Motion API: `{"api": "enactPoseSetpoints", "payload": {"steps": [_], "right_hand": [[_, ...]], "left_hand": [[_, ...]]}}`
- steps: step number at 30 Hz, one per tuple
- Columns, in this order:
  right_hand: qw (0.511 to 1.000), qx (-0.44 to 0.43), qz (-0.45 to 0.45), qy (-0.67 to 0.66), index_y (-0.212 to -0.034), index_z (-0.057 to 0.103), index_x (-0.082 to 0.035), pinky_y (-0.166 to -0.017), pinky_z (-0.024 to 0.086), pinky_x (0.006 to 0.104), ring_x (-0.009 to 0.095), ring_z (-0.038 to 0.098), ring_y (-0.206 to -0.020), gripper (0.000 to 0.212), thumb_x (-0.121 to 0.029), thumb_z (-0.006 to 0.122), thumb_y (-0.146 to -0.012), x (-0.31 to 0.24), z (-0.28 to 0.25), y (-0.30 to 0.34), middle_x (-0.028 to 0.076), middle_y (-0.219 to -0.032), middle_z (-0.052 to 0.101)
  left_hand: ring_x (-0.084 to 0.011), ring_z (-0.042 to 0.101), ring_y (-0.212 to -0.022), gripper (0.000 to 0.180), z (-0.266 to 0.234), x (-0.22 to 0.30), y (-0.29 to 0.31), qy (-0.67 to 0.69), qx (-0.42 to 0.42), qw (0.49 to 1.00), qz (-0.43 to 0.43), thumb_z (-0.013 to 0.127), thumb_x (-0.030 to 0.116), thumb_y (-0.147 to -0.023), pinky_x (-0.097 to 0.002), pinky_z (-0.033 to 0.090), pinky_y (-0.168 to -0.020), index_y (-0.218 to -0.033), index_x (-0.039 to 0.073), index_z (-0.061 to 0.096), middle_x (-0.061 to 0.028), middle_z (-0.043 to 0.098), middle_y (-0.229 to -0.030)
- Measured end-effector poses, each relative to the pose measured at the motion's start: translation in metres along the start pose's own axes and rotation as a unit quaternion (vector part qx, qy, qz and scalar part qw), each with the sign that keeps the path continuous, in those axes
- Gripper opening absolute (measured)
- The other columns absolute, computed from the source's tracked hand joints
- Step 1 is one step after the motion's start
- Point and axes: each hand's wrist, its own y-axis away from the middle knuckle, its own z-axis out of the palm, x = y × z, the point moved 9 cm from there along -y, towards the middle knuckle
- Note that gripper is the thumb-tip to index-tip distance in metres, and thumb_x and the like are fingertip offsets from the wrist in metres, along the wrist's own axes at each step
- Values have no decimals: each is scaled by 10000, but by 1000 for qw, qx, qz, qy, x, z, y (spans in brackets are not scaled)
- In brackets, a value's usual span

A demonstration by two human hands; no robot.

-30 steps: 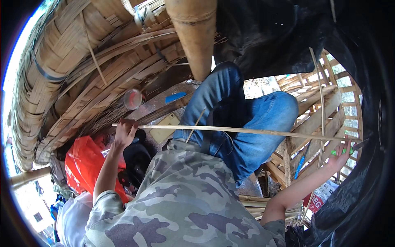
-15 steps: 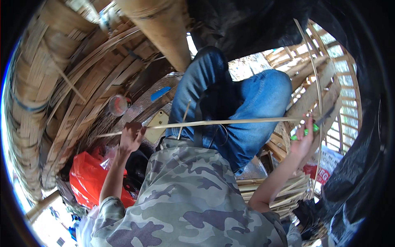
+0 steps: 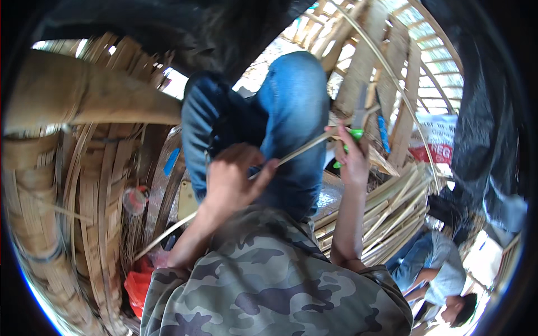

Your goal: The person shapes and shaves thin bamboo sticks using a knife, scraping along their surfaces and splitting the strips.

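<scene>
A long pale bamboo strip (image 3: 305, 147) slants across my lap, from the floor at the lower left up to the right. My left hand (image 3: 235, 176) is closed around it over my thighs, the thumb pointing right along it. In my right hand (image 3: 354, 159) is a green-handled knife (image 3: 362, 106), its blade pointing up and away. The strip's right end meets the fingers of that hand beside the green handle. Exactly how the blade touches the strip cannot be made out.
A bundle of split bamboo strips (image 3: 386, 215) lies right of me. Left are a phone (image 3: 185, 200), a clear container (image 3: 135, 200) and a red bag (image 3: 137, 288). A thick bamboo pole (image 3: 89, 92) juts in at left. Another person (image 3: 437, 269) is at lower right.
The view has turned to the right. My left hand has come in toward my right hand along the strip, and the knife blade now points more upward.
</scene>
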Motion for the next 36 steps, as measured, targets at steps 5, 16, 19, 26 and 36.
{"api": "enactPoseSetpoints", "payload": {"steps": [5, 16, 19, 26, 36], "right_hand": [[996, -2, 47, 75, -913, 625, -53, -411, 232, 203, 7, 357, -449, 201, -254, 626, -911, 18, -11, 8, -73, -562, 436], [928, 96, -166, 319, -932, 610, 20, -575, 426, 352, 232, 590, -598, 308, -280, 546, -948, -40, -51, 14, 147, -692, 593], [902, -50, -200, 380, -900, 573, -15, -457, 391, 340, 184, 532, -471, 184, -196, 560, -935, -25, -19, 19, 102, -569, 527], [864, 24, -171, 474, -850, 569, -57, -386, 377, 325, 171, 506, -379, 234, -279, 577, -925, -16, -49, 6, 34, -470, 492], [892, -53, -195, 404, -802, 518, -38, -441, 440, 405, 309, 593, -478, 259, -256, 631, -884, -18, -1, 7, 123, -534, 538]], "left_hand": [[-297, 614, -626, 222, 79, 29, -34, 20, -53, 995, 80, 684, 210, -842, -377, 480, -557, -861, 20, 571, -110, 581, -747], [-212, 555, -529, 141, 90, 13, -29, 53, -46, 996, 60, 676, 103, -850, -327, 431, -459, -926, 44, 574, -87, 548, -730], [-210, 553, -545, 138, 92, 15, -29, 30, -53, 996, 60, 672, 101, -853, -322, 430, -467, -930, 46, 572, -89, 541, -735], [-229, 581, -635, 157, 101, 17, -24, -1, -67, 997, 30, 671, 100, -852, -339, 453, -526, -949, 41, 562, -103, 532, -788], [-227, 586, -638, 158, 85, 7, -23, -32, -22, 999, 17, 693, 80, -825, -329, 464, -533, -938, 48, 588, -83, 551, -775]]}}
